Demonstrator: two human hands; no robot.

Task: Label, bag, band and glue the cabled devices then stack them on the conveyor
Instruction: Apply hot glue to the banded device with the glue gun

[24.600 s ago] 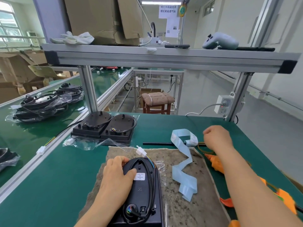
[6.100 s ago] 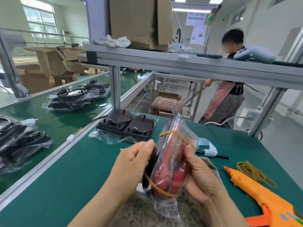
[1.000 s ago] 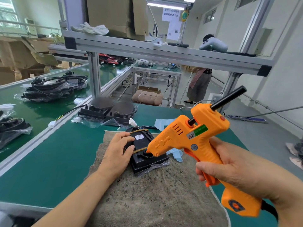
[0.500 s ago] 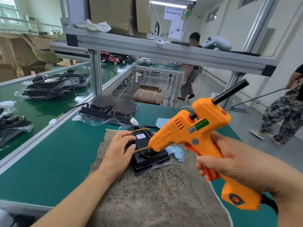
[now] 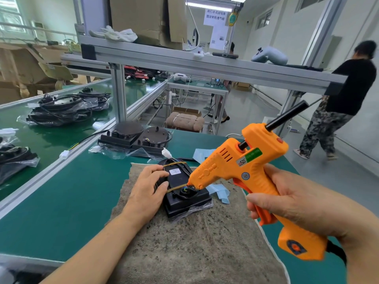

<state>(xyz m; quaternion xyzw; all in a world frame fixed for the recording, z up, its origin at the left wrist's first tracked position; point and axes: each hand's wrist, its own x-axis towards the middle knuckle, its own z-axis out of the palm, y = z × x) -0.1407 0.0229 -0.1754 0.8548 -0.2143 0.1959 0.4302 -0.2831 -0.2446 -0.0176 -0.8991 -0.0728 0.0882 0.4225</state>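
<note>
Orange plastic fills your right hand: your fingers are wrapped round the grip of the glue gun, and its nozzle points down at the cable socket at the near end of the black device. That device lies in its clear bag on the speckled brown mat, with a yellow rubber band around it and a white label on top. Your left hand grips the device's left edge, curled over it. A pale blue strip lies just right of it. Two more devices sit behind the mat on the green table. On the conveyor to your left lie stacked bagged devices
</note>
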